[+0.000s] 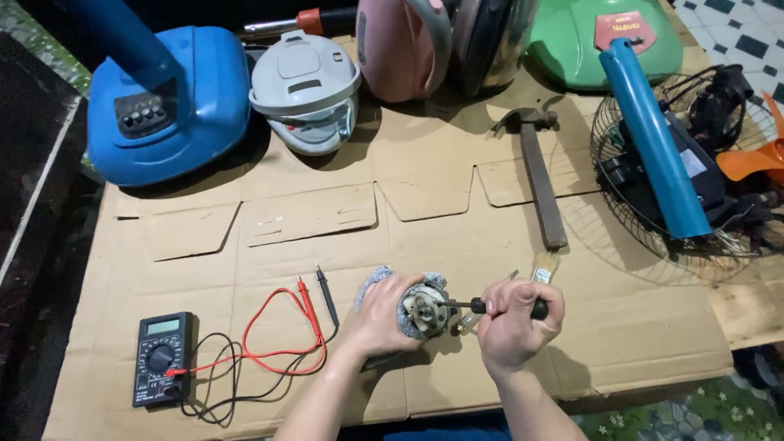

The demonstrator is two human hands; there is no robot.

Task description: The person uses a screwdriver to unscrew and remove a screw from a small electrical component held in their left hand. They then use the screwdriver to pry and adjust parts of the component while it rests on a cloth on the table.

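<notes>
Low in the middle of the frame, the left hand (pixel 380 314) is wrapped around a small round grey metal motor (pixel 425 309), holding it above the flattened brown cardboard sheet (pixel 457 229) that covers the table. The right hand (pixel 513 320) is clamped on the black handle of a slim screwdriver (pixel 482 306), whose tip touches the motor's face. A grey cloth (pixel 371 279) shows just behind the left hand, and a paintbrush with pale bristles (pixel 545 266) lies just above the right hand. At lower left rests a black digital multimeter (pixel 162 358) with red and black test leads (pixel 286 335) looping toward the centre. Along the top edge stand a blue plastic fan base (pixel 175 102), a grey-white rice cooker lid (pixel 304 86), a pink kettle (pixel 400 45) and a green appliance shell (pixel 604 37). A hammer with a wooden handle (pixel 539 175) lies right of centre, and at the far right a wire fan guard (pixel 653 204) carries a blue tube (pixel 653 139).
</notes>
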